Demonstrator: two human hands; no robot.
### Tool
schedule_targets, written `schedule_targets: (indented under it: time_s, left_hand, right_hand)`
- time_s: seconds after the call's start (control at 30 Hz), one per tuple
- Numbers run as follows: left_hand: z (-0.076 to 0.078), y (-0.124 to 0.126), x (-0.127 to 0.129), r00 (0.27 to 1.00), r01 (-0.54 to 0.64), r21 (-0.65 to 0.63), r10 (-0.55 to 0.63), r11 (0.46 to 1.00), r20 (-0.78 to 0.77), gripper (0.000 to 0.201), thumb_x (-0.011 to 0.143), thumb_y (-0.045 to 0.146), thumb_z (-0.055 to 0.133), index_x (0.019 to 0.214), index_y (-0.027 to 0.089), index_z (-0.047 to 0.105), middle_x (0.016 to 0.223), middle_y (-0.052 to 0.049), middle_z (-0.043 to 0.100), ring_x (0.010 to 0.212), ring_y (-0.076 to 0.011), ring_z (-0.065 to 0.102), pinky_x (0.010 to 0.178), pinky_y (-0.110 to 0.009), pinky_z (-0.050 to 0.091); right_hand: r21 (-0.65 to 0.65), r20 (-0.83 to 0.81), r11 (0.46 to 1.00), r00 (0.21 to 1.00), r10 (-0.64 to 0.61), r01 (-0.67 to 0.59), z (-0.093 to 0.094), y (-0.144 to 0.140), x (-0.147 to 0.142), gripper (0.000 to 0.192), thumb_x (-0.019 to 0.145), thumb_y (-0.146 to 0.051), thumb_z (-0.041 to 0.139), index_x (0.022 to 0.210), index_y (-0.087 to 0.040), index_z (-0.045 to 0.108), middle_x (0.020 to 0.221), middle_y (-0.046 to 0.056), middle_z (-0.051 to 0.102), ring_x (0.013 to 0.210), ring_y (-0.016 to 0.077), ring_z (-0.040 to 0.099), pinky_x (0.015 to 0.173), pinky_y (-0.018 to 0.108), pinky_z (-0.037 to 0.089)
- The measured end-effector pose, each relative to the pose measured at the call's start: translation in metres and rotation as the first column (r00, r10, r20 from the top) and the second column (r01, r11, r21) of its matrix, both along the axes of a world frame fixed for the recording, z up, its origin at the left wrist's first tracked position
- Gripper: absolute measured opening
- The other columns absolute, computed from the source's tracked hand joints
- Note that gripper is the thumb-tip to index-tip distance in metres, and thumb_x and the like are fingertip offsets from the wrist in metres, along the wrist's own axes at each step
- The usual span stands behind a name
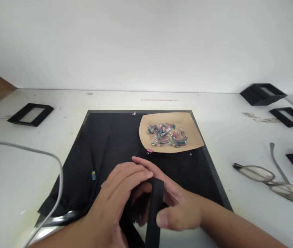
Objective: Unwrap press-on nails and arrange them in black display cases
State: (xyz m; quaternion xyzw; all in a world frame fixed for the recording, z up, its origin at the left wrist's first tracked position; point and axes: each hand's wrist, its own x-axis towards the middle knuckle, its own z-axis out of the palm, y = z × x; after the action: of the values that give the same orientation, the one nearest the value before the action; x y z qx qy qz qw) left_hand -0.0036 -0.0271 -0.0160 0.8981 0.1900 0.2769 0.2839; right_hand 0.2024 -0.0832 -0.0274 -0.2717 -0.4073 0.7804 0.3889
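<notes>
Between both hands [146, 203]: black frame [153, 213], gripped, over black mat [105, 144].

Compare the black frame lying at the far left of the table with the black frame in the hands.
The far-left frame lies flat and untouched on the white table; the held frame is raised on edge over the black mat. The far-left one shows its whole rectangle; the held one is partly hidden by the left hand and right hand. Both are black and rectangular.
</notes>
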Motion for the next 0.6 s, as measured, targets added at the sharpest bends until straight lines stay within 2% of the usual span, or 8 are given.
schedule_targets:
  time_s: [0.17, 0.27, 0.4, 0.5, 0.6]
  left_hand:
    - [0.0019, 0.0029, 0.0029, 0.998, -0.009, 0.038, 0.007, 0.999, 0.058, 0.105, 0.076, 0.077, 0.067, 0.155, 0.020, 0.030, 0.131, -0.015, 0.060, 0.119, -0.0308, 0.061, 0.105, -0.043, 0.047]
    - [0.0022, 0.0045, 0.0040, 1.000, 0.001, 0.081, -0.001, 0.997, -0.004, 0.110, 0.071, 0.078, 0.070, 0.157, 0.022, 0.030, 0.133, -0.014, 0.059, 0.118, -0.0297, 0.061, 0.104, -0.041, 0.047]
    - [0.0042, 0.0043, 0.0040, 0.997, 0.027, 0.073, -0.022, 0.997, -0.069, 0.114, 0.062, 0.070, 0.079, 0.155, 0.024, 0.031, 0.136, -0.013, 0.058, 0.119, -0.0301, 0.060, 0.104, -0.041, 0.045]
    - [0.0056, 0.0037, 0.0035, 0.996, 0.049, 0.046, -0.045, 0.998, -0.076, 0.109, 0.065, 0.068, 0.077, 0.154, 0.024, 0.031, 0.136, -0.012, 0.058, 0.120, -0.0300, 0.060, 0.104, -0.041, 0.044]
    - [0.0061, 0.0042, 0.0045, 0.998, 0.054, 0.035, -0.053, 0.998, -0.046, 0.103, 0.068, 0.068, 0.075, 0.152, 0.025, 0.033, 0.133, -0.012, 0.059, 0.116, -0.0295, 0.062, 0.101, -0.040, 0.045]
  right_hand:
    - [0.019, 0.029, 0.998, 0.998, -0.058, 0.058, 0.0032, -0.0014, 0.0012, 0.111, 0.074, -0.061, 0.082, 0.159, -0.030, 0.018, 0.115, 0.009, 0.061, 0.106, 0.0236, 0.064, 0.085, 0.041, 0.055]
    - [-0.003, 0.071, 0.997, 0.995, -0.070, 0.071, 0.0037, -0.0027, 0.0013, 0.108, 0.074, -0.064, 0.081, 0.158, -0.030, 0.023, 0.126, 0.012, 0.058, 0.097, 0.0206, 0.064, 0.088, 0.044, 0.055]
    - [-0.043, 0.078, 0.998, 0.996, -0.033, 0.036, 0.0003, -0.0062, 0.0017, 0.109, 0.073, -0.065, 0.081, 0.158, -0.035, 0.019, 0.123, 0.009, 0.060, 0.077, 0.0143, 0.062, 0.073, 0.037, 0.056]
    - [-0.030, 0.077, 0.999, 0.997, -0.020, 0.022, 0.0002, -0.0079, 0.0019, 0.104, 0.074, -0.065, 0.079, 0.156, -0.034, 0.023, 0.125, 0.010, 0.057, 0.078, 0.0142, 0.062, 0.072, 0.036, 0.056]
    - [0.027, 0.091, 0.999, 0.995, -0.049, 0.047, 0.0041, -0.0072, 0.0014, 0.098, 0.076, -0.065, 0.078, 0.152, -0.031, 0.027, 0.133, 0.012, 0.051, 0.090, 0.0173, 0.063, 0.078, 0.038, 0.056]
